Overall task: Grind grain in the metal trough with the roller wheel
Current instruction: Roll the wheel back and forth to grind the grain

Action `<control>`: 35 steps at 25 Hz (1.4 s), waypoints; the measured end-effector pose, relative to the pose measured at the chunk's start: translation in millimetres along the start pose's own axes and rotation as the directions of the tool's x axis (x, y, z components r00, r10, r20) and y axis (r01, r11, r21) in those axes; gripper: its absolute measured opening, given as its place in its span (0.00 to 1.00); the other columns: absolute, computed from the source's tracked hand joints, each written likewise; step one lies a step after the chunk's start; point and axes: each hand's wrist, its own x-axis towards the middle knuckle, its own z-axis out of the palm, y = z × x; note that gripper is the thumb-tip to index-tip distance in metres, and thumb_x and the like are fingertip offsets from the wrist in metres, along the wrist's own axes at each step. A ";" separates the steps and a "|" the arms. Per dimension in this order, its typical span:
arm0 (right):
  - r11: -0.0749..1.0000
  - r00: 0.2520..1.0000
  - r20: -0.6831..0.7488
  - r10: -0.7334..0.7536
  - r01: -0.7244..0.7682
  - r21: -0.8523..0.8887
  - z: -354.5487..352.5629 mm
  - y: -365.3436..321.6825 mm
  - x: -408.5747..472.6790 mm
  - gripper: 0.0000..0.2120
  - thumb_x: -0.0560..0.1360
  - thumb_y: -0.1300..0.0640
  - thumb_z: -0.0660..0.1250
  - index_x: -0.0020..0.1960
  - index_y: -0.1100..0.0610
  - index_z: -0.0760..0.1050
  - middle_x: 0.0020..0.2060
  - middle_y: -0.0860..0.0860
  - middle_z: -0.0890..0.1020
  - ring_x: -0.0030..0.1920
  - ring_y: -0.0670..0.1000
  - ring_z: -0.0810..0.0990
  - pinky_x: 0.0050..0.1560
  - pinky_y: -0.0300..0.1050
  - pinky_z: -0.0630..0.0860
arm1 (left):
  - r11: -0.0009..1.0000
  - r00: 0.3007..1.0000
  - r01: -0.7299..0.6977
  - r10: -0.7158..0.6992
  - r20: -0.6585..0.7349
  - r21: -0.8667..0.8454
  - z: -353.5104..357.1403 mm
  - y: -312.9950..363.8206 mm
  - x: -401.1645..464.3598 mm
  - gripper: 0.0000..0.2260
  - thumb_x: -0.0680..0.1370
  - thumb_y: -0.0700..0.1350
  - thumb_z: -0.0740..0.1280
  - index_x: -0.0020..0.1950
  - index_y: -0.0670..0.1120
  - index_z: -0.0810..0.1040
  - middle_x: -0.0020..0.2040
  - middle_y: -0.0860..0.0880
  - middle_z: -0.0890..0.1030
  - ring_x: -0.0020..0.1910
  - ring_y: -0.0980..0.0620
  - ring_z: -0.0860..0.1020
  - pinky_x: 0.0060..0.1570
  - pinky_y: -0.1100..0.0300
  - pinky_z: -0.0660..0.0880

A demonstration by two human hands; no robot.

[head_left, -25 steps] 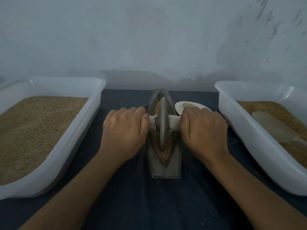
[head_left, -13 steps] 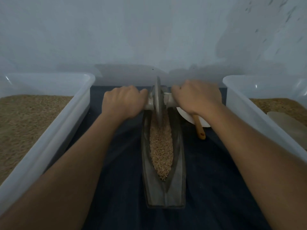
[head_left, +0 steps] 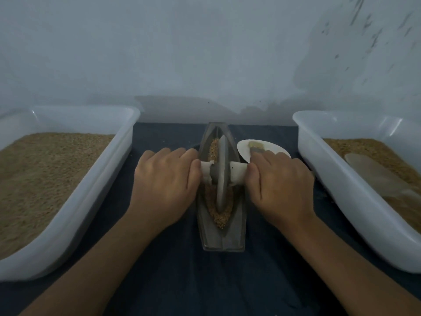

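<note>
Roller wheel (head_left: 221, 176) drawn back from trough's (head_left: 222, 238) 12 o'clock end to mid-grain (head_left: 222, 218), left hand (head_left: 165, 185) and right hand (head_left: 280, 188) gripping its axle: another grinding pass underway.

Dim, bluish cast; soft overall, wide-angle bowing at edges; faint shadow on wall (head_left: 205, 53).

No words, labels, brand marks or numbers can be read anywhere in the view.
</note>
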 end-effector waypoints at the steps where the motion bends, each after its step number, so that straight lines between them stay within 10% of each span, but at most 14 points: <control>1: 1.000 1.000 0.000 0.005 -0.005 0.001 3.2 1.4 6.3 0.24 0.85 0.49 0.46 0.38 0.53 0.73 0.31 0.48 0.72 0.30 0.50 0.65 0.31 0.45 0.60 | 1.000 1.000 0.008 -0.008 0.020 0.018 4.1 -3.1 4.3 0.16 0.85 0.48 0.52 0.37 0.52 0.66 0.30 0.55 0.67 0.28 0.52 0.65 0.33 0.50 0.66; 5: 0.988 0.974 0.169 0.149 -0.141 -0.059 33.5 14.2 58.0 0.25 0.80 0.46 0.46 0.27 0.53 0.65 0.24 0.47 0.67 0.24 0.49 0.63 0.29 0.43 0.54 | 0.946 0.968 -0.125 0.050 0.245 0.298 33.8 -17.2 45.9 0.09 0.82 0.44 0.51 0.43 0.47 0.66 0.38 0.50 0.69 0.35 0.46 0.73 0.31 0.54 0.63; 11: 0.981 0.812 0.553 0.186 -0.186 -0.057 74.3 47.6 116.7 0.22 0.78 0.42 0.44 0.38 0.53 0.69 0.34 0.52 0.73 0.35 0.52 0.71 0.34 0.47 0.58 | 0.981 0.878 0.025 -0.113 0.464 0.192 64.7 -39.1 125.3 0.22 0.79 0.55 0.45 0.56 0.46 0.74 0.63 0.40 0.79 0.60 0.36 0.78 0.48 0.48 0.64; 18: 0.984 0.973 0.157 0.172 -0.164 -0.064 27.6 7.0 42.3 0.24 0.80 0.47 0.45 0.29 0.53 0.63 0.25 0.47 0.66 0.25 0.50 0.62 0.28 0.43 0.57 | 0.978 0.985 -0.050 0.015 0.170 0.204 26.2 -10.7 38.9 0.16 0.79 0.40 0.67 0.34 0.48 0.64 0.29 0.50 0.71 0.26 0.46 0.70 0.28 0.61 0.56; 26: 0.997 0.998 0.028 0.051 -0.053 0.054 1.9 1.0 -2.7 0.24 0.85 0.48 0.47 0.45 0.55 0.78 0.34 0.48 0.75 0.32 0.50 0.69 0.31 0.47 0.65 | 0.995 1.000 0.002 0.000 -0.014 0.095 2.1 4.7 4.7 0.16 0.85 0.49 0.53 0.36 0.53 0.65 0.30 0.55 0.66 0.28 0.52 0.64 0.34 0.52 0.63; 30: 0.987 0.977 0.142 0.160 -0.156 -0.043 27.9 9.9 41.8 0.26 0.82 0.47 0.48 0.29 0.52 0.68 0.24 0.47 0.69 0.25 0.50 0.66 0.29 0.43 0.58 | 0.953 0.980 -0.120 0.068 0.189 0.280 25.4 -10.0 39.6 0.12 0.80 0.42 0.62 0.37 0.47 0.65 0.31 0.52 0.68 0.27 0.47 0.71 0.28 0.58 0.63; 35: 0.954 0.847 0.457 0.273 -0.301 -0.012 67.3 39.8 104.7 0.27 0.77 0.40 0.46 0.35 0.55 0.74 0.32 0.53 0.76 0.33 0.55 0.74 0.33 0.47 0.59 | 0.978 0.857 -0.006 -0.102 0.506 0.208 55.7 -37.4 118.2 0.16 0.79 0.55 0.46 0.50 0.50 0.70 0.50 0.45 0.75 0.48 0.39 0.75 0.44 0.47 0.65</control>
